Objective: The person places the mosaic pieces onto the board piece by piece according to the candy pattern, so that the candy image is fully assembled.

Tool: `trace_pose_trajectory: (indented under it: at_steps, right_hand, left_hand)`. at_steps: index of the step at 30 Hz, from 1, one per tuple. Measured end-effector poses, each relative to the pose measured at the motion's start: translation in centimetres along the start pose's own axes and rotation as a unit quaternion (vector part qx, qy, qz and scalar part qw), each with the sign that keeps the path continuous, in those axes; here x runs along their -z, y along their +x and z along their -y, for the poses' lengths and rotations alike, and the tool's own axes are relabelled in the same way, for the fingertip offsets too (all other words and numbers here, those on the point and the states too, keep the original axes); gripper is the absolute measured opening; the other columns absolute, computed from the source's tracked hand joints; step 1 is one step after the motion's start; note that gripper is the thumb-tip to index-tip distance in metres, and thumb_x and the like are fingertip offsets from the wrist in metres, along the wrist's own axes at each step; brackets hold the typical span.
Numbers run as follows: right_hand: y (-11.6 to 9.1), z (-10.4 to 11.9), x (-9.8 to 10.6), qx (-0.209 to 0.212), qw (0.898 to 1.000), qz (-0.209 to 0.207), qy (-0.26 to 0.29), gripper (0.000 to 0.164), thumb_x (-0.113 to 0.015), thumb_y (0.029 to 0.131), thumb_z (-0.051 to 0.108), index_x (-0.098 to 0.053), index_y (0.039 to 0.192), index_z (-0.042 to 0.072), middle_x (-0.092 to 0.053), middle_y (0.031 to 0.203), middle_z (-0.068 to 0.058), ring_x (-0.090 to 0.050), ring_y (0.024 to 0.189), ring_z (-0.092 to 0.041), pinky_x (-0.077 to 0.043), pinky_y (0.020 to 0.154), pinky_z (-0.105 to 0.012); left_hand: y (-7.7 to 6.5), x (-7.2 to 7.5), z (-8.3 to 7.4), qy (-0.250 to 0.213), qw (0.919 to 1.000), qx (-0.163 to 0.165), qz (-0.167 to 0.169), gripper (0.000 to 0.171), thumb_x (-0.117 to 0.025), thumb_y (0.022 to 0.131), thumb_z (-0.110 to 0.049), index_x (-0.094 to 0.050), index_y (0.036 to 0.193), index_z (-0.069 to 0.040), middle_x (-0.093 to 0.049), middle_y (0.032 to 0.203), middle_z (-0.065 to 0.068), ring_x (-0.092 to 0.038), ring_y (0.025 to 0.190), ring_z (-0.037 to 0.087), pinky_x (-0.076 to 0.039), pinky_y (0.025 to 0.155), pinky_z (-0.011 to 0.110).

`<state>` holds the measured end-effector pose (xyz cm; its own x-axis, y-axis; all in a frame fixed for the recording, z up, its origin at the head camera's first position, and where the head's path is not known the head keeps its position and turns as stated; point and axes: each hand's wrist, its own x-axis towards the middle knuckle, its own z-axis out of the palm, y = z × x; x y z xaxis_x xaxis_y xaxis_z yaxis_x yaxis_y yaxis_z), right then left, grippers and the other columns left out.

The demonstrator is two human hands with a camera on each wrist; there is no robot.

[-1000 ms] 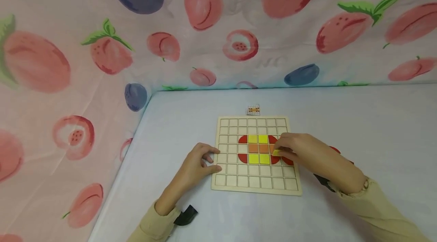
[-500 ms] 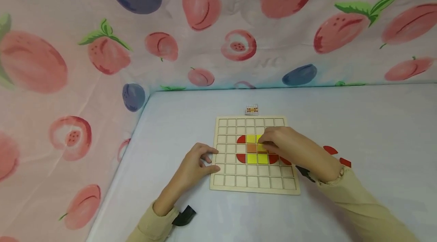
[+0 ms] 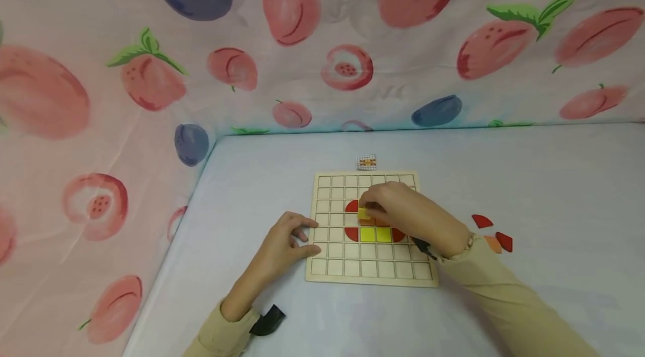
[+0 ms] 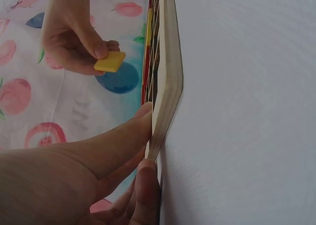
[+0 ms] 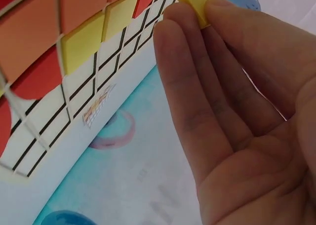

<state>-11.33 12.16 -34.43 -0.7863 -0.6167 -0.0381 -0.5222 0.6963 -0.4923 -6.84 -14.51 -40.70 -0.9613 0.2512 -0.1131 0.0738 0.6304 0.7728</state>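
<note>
My right hand [image 3: 403, 208] pinches a yellow square tile [image 3: 364, 214] between thumb and fingertips, above the wooden grid board [image 3: 347, 273]. In the left wrist view, that yellow tile shows held tilted, apart from the board. My left hand [image 3: 282, 245] touches the board's left edge, with thumb and index fingertip spread along it. Set in the grid are red rounded tiles [image 3: 351, 234], yellow squares [image 3: 368, 234] and orange squares [image 5: 84, 7]. Part of this pattern is hidden behind my right hand.
Right of the board lie loose red pieces [image 3: 482, 221] and an orange piece [image 3: 492, 243], partly by my sleeve. A small pattern card [image 3: 366, 162] stands just beyond the board's far edge. Fruit-printed cloth [image 3: 302, 77] hangs behind and left of the table.
My right hand has carried the yellow tile leftward across the board, from its right side to over the pattern's left part. My left hand stays at the edge. The view has shifted slightly.
</note>
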Motion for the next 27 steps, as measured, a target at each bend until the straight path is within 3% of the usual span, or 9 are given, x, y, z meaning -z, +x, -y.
trace_pose_trajectory:
  at_steps: [14,21,27]
  right_hand:
    - [1.8,0.2,-1.4,0.027,0.999,0.007,0.022,0.013,-0.067,0.094,0.007,-0.075,0.104,0.008,-0.073,0.101,0.000,-0.063,0.086,-0.011,-0.055,0.083,-0.031]
    - [2.5,0.3,-1.9,0.035,0.999,0.033,-0.005,0.006,-0.068,0.093,0.007,-0.072,0.091,0.010,-0.065,0.081,0.004,-0.052,0.070,-0.010,-0.048,0.070,-0.025]
    - [2.7,0.2,-2.1,0.042,0.999,0.026,-0.007,0.014,-0.069,0.093,0.005,-0.068,0.080,0.011,-0.053,0.067,0.006,-0.045,0.063,-0.009,-0.041,0.063,-0.024]
  left_hand:
    - [0.0,0.1,0.1,-0.003,1.0000,-0.001,0.002,0.040,-0.085,0.078,-0.010,-0.069,0.114,-0.014,-0.055,0.109,0.003,-0.054,0.076,0.012,-0.049,0.067,0.021]
    - [0.0,0.1,0.2,-0.005,1.0000,-0.003,0.002,0.040,-0.085,0.078,-0.010,-0.069,0.114,-0.014,-0.055,0.110,0.004,-0.054,0.076,0.012,-0.049,0.067,0.021]
    - [0.1,0.1,0.2,-0.007,1.0000,-0.005,0.001,0.040,-0.086,0.077,-0.010,-0.069,0.114,-0.014,-0.056,0.112,0.003,-0.055,0.076,0.012,-0.049,0.067,0.021]
